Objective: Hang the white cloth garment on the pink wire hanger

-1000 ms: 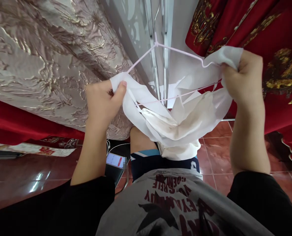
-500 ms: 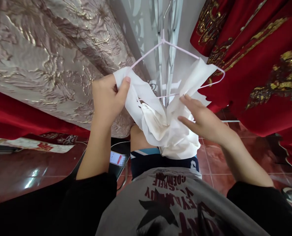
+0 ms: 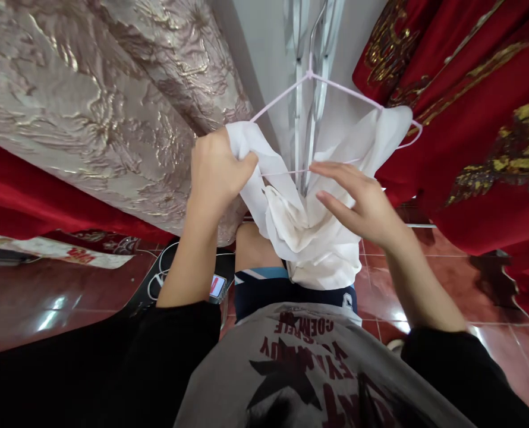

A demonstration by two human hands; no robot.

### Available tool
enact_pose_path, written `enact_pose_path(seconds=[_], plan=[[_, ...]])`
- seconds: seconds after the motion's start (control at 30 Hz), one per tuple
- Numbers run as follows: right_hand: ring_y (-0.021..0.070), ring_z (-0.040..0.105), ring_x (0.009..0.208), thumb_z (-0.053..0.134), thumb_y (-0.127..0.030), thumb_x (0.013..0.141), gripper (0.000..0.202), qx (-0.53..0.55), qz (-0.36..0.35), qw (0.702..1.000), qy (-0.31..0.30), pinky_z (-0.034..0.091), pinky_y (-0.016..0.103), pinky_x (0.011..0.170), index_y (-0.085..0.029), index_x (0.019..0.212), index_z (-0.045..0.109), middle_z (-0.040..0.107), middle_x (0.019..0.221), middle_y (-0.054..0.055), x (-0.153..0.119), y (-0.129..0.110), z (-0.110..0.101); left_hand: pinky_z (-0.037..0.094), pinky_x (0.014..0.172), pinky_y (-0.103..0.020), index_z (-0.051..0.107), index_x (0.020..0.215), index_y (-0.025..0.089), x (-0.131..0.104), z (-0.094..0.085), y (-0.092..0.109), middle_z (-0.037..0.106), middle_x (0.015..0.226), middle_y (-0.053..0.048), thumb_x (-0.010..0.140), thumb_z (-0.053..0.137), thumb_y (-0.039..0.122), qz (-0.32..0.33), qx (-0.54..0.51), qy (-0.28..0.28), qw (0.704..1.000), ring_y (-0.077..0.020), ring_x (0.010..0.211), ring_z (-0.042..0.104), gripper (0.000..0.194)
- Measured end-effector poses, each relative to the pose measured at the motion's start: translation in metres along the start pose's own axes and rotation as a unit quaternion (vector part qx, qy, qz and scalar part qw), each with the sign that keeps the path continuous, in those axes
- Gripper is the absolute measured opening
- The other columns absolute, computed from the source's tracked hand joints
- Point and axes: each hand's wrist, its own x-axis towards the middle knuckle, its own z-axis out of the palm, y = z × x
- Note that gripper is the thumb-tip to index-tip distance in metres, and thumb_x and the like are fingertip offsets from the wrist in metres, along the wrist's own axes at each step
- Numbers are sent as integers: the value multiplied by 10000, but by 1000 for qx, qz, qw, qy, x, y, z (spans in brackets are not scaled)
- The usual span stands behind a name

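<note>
Left hand (image 3: 217, 169) grips thin white cloth (image 3: 291, 229) on triangular pale-pink hanger (image 3: 309, 74); right hand (image 3: 365, 202) spread open, contact unclear.

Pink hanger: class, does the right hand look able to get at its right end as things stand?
Probably yes: the right hand is open nearby, and the pink hanger has its right end jutting uncovered past the white cloth.

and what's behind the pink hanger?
Behind the pink hanger: metal rails and a grey surface. Lower down, the white cloth covers whatever is behind it.
</note>
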Motion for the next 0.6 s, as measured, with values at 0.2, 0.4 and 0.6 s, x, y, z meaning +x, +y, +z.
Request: enact_pose_path(seconds=[0.2,0.4,0.6], plan=[[218,685,1102,503,-409,1016,305,-63,1,987,148,481,473,1095,-228,1159,702,752,1153,51,24,77,67,504,838,-317,665,889,223,-6,2,-16,673,792,20,674,725,-79,13,-26,-13,999,-218,868,623,376],[177,647,907,594,-370,982,176,-76,-3,972,223,449,384,941,-224,955,687,741,941,15,19,63,82,356,438,-176,662,858,202,-15,-20,-2,621,672,12,917,542,-10,-74,-216,-78,970,-101,505,379,251],[171,619,887,566,-336,990,167,-87,9,970,227,424,378,925,-221,928,669,719,912,16,15,62,81,454,457,-141,658,1031,199,-15,-40,-2,514,568,16,992,346,-55,-226,-408,-31,884,-102,505,467,404]])
